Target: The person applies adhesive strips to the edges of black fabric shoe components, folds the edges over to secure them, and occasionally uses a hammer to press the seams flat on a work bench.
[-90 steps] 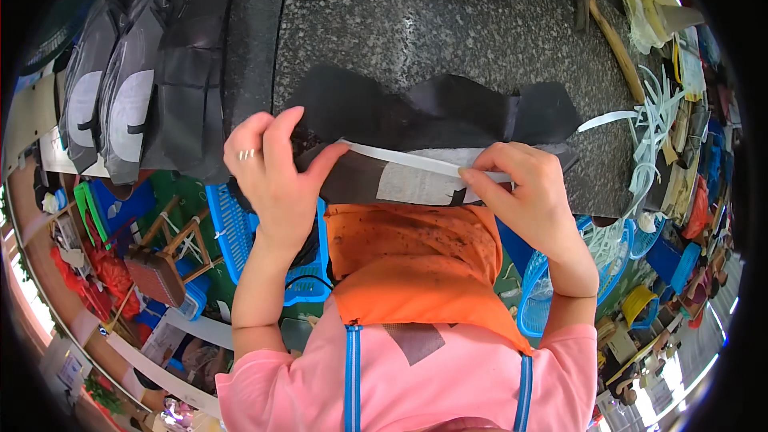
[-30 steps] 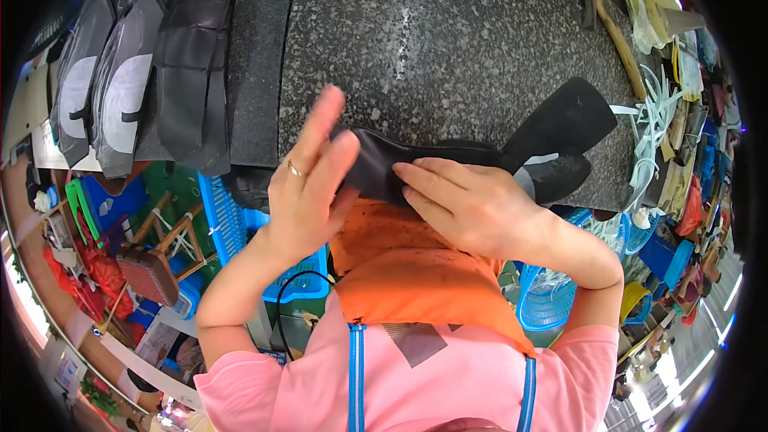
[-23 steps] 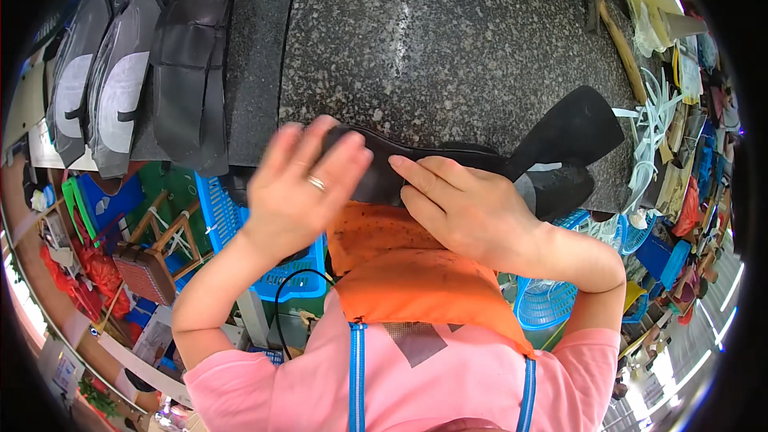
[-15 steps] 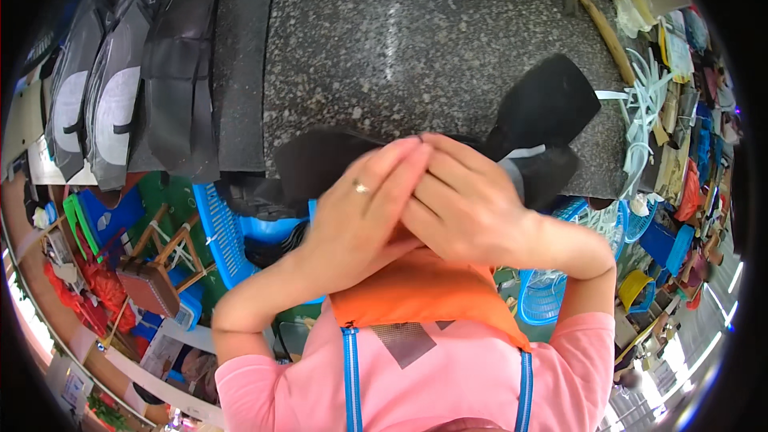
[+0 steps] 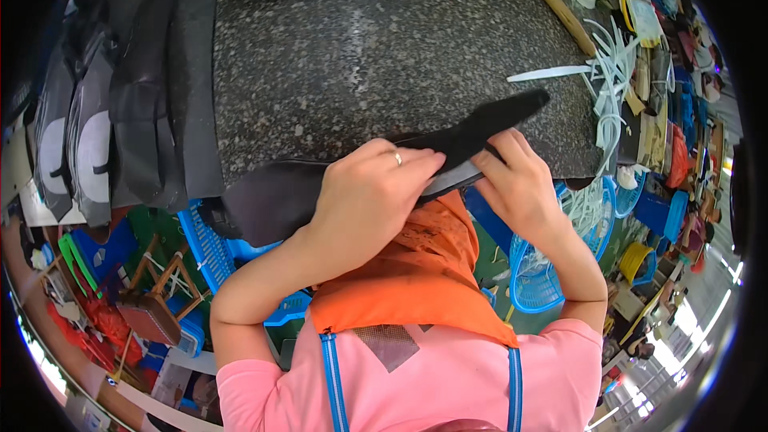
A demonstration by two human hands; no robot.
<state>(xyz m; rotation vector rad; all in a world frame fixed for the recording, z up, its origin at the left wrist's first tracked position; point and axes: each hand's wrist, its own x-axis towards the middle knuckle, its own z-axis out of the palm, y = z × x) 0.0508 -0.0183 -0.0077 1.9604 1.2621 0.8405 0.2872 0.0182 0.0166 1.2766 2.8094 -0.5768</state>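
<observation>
A long black piece of sheet material (image 5: pixel 276 196) lies along the near edge of the speckled stone slab (image 5: pixel 360 56). Its right part is folded over, and a narrow flap (image 5: pixel 512 112) sticks up toward the right. Between the layers shows a pale grey strip (image 5: pixel 456 179). My left hand (image 5: pixel 364 196), with a ring on it, presses the middle of the piece with its fingers closed on the fold. Farther right, my right hand (image 5: pixel 520 188) pinches the edge of the same piece between thumb and fingers. The fingertips of both hands are partly hidden.
Stacks of cut grey and black pieces (image 5: pixel 92 144) lie at the left. A wooden-handled hammer (image 5: pixel 556 4) rests at the far right, above a tangle of white strips (image 5: pixel 612 96). Blue baskets (image 5: pixel 540 276) stand below the slab's edge. Orange apron cloth (image 5: pixel 408 300) covers my front.
My hands were pressed together over the piece; now they are apart, the right one farther right. The broad right flap has narrowed and tilted. The whole view has shifted slightly.
</observation>
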